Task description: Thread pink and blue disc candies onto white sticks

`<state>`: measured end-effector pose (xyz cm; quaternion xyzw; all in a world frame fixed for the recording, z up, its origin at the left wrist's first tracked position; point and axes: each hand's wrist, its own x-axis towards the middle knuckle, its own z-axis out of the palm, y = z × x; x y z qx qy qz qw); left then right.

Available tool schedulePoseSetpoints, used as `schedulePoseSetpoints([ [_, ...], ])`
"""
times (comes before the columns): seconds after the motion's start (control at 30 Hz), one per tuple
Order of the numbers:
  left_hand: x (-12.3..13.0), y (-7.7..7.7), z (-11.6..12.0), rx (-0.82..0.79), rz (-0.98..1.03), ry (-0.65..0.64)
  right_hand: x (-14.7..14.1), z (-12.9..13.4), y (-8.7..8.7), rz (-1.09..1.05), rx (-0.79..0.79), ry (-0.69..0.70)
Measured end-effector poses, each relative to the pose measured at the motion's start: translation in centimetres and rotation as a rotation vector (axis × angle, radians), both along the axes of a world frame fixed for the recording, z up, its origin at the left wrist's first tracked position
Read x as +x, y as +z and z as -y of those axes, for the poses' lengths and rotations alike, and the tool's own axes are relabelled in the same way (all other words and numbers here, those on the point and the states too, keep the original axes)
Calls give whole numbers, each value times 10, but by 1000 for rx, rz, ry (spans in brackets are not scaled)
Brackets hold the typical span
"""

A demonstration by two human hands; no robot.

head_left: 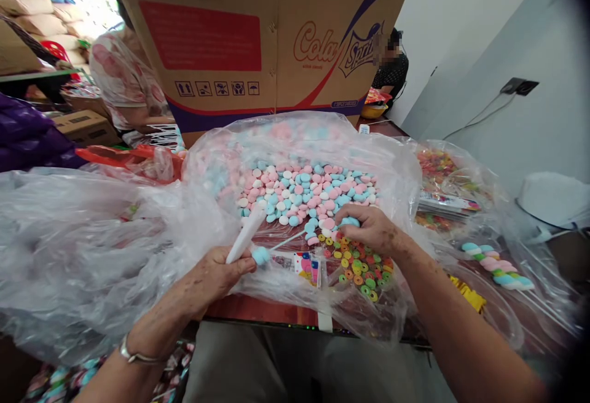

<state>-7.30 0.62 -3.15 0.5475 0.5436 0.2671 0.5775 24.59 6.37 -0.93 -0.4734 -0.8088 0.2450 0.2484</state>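
Fingers of my left hand (230, 266) are closed on a white stick-like tool (246, 231). Beside the thumb is a blue candy (260, 255) on a thin white stick (288, 241) that points up and right. My right hand (369, 226) is closed round a blue candy (349, 222), at the near edge of the candy pile. Pink, blue and white candies (299, 194) lie loose in an open clear plastic bag (396, 169). Yellow, green and orange ring candies (362, 268) lie just below my right hand. A printed packet (306, 266) sits between the hands.
Behind the bag stands a large cardboard box (276, 40). Clear plastic sheeting (92, 237) covers the left. To the right are a bag of gummy candies (437, 166), a twisted candy on a stick (498, 266) and yellow pieces (468, 294). Two other people sit beyond the box.
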Motion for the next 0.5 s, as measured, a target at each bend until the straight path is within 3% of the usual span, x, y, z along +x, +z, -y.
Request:
schedulePoseSetpoints([
  [0.07, -3, -4, 2, -37, 52, 69, 2, 1, -5, 164, 8, 15],
  [0.2, 6, 0, 7, -103, 77, 105, -13, 10, -20, 433, -19, 204],
  [0.33, 19, 7, 13, -135, 111, 95, -20, 17, -18, 445, 15, 279],
  [0.4, 21, 5, 14, -138, 156, 95, -17, 18, -11, 376, 51, 231],
  [0.5, 22, -1, 17, -123, 256, 82, -8, 19, -4, 359, 75, 49],
])
